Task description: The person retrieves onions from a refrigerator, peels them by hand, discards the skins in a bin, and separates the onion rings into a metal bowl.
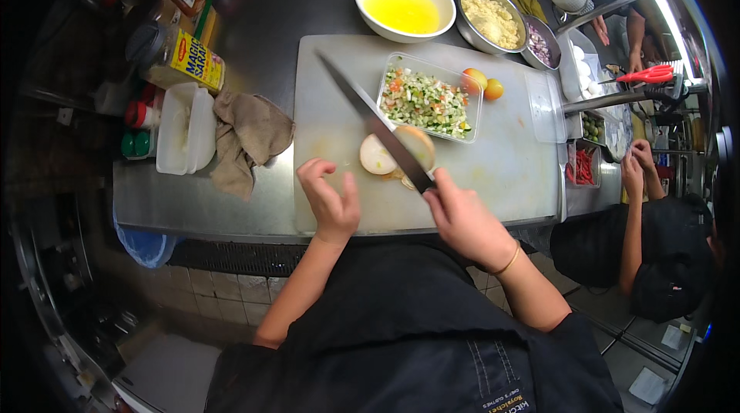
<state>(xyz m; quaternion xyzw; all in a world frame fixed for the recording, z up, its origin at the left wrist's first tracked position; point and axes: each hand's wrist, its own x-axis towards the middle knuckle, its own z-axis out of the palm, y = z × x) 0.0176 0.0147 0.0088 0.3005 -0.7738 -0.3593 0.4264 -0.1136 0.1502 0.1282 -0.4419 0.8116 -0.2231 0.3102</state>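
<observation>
My right hand point(471, 225) grips a large chef's knife point(354, 94), its blade slanting up and left across the view. Beneath the blade, a cut onion point(377, 155) sits in pieces on the white cutting board point(509, 182), partly hidden by it. Left of the onion, my left hand point(330, 199) is raised over the board's front, thumb and fingers apart, holding nothing. Just beyond the onion stands a clear plastic container point(475, 130) filled with diced vegetables point(422, 98). Two tomatoes point(494, 89) lie by its right side, one seen partly through the container wall.
Behind the board are a white bowl point(364, 17) of yellow liquid, a metal bowl point(469, 36) of crumbly food and diced red onion point(539, 46). A brown rag point(254, 124), plastic tubs point(173, 147) and a seasoning jar point(199, 63) stand left. A co-worker's hands point(635, 159) are at right.
</observation>
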